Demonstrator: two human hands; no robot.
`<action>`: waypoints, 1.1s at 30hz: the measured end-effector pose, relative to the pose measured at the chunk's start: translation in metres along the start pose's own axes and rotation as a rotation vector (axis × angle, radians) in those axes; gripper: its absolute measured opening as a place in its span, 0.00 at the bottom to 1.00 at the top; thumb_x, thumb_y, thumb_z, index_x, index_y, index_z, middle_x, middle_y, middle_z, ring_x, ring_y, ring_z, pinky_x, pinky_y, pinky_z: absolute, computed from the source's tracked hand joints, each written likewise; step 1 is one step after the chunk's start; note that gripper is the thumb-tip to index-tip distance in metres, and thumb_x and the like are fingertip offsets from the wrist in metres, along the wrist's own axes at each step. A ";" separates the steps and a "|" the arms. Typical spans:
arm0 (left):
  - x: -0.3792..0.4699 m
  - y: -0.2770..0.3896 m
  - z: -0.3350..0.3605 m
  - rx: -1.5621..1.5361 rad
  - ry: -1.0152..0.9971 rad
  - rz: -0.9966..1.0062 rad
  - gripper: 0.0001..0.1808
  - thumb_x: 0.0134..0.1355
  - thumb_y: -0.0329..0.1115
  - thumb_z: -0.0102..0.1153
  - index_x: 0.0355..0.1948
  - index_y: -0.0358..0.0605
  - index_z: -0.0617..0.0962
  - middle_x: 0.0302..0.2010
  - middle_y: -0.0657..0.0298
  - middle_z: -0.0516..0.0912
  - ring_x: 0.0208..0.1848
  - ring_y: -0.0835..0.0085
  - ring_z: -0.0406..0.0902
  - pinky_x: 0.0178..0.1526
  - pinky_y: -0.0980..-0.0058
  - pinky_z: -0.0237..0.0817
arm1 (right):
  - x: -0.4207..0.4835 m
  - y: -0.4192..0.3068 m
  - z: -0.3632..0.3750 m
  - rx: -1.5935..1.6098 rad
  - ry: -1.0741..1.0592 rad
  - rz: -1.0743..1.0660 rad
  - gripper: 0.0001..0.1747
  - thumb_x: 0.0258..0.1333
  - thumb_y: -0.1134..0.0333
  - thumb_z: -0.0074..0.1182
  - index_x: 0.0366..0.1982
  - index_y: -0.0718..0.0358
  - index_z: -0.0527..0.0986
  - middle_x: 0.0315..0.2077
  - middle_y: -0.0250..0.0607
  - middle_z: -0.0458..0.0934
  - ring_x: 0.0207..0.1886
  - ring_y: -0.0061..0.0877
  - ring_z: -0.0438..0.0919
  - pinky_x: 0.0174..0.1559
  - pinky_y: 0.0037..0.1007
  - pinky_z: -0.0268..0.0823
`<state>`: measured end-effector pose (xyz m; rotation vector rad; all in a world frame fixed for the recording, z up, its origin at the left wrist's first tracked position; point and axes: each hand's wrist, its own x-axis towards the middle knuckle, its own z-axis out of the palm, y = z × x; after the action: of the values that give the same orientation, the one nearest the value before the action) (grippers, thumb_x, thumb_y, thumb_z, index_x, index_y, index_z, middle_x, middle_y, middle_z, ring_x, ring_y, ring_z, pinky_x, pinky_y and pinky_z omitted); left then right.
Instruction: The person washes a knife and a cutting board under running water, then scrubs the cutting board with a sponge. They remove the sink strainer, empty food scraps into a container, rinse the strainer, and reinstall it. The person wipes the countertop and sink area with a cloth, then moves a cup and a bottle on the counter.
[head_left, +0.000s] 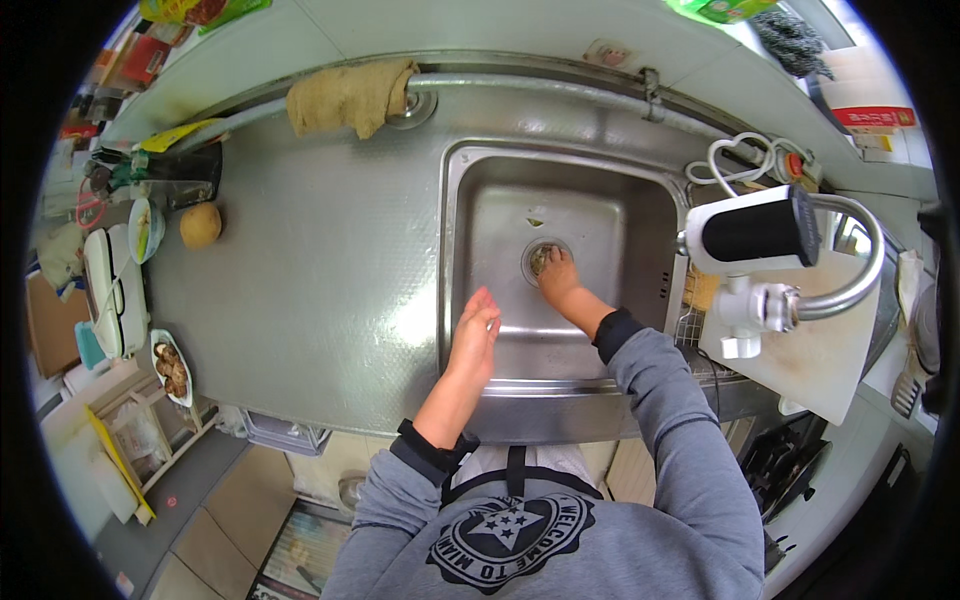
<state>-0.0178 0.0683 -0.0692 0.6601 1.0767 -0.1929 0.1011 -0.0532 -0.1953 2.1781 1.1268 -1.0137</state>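
Observation:
My right hand (561, 279) reaches down into the stainless steel sink (510, 202), its fingertips at the round drain strainer (538, 262), where small scraps lie. Whether the fingers pinch any of these scraps cannot be made out. Over the left part of the basin hovers my left hand (478, 334), palm turned inward, fingers extended and nothing visible in it. A small green scrap (535, 222) lies on the basin floor just behind the drain. To the right, a white and black faucet unit (754, 229) juts toward the basin.
A tan cloth (349, 97) hangs over the metal pipe (525, 82) behind the counter. On the left are a round potato-like item (200, 225), a bowl (145, 230) and a dish of brown mushrooms (172, 367). A white cutting board (817, 337) is right of the sink.

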 end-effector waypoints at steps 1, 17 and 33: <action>-0.002 0.000 0.004 0.001 -0.020 0.003 0.31 0.56 0.25 0.43 0.63 0.40 0.56 0.65 0.57 0.53 0.67 0.69 0.49 0.64 0.71 0.45 | -0.002 0.010 -0.003 0.100 -0.039 0.001 0.26 0.50 0.67 0.44 0.55 0.62 0.65 0.59 0.43 0.59 0.64 0.36 0.53 0.63 0.35 0.46; -0.002 -0.012 0.019 0.050 -0.119 -0.020 0.32 0.56 0.26 0.44 0.63 0.39 0.54 0.65 0.55 0.53 0.66 0.68 0.52 0.62 0.71 0.48 | 0.003 0.042 0.049 0.541 0.439 0.041 0.30 0.45 0.76 0.44 0.54 0.73 0.59 0.58 0.55 0.56 0.63 0.42 0.54 0.62 0.38 0.49; 0.007 -0.014 0.029 0.029 -0.108 -0.027 0.33 0.55 0.26 0.45 0.63 0.39 0.55 0.65 0.56 0.54 0.65 0.68 0.54 0.62 0.69 0.48 | 0.047 0.037 0.023 0.463 0.710 -0.119 0.35 0.41 0.78 0.45 0.56 0.74 0.56 0.59 0.57 0.54 0.63 0.44 0.53 0.63 0.36 0.47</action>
<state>0.0005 0.0413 -0.0723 0.6547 0.9808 -0.2648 0.1411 -0.0668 -0.2435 3.0125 1.4353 -0.5783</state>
